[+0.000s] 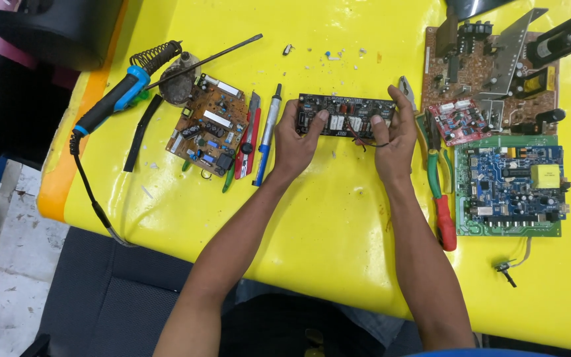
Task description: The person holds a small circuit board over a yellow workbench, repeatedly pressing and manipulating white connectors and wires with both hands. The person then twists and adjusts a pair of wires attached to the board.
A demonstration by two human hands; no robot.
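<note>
While the left hand [293, 135] and right hand [394, 135] each clasp an end of the long black circuit board [346, 116], just right of the desoldering pump [267, 132], it looks light, rigid, fragile, best held by its edges.

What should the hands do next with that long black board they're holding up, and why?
Probably lower the long black board flat onto the yellow table. Both the left hand and the right hand grip its ends, so neither is free to pick up the soldering iron or the pliers lying at the sides.
</note>
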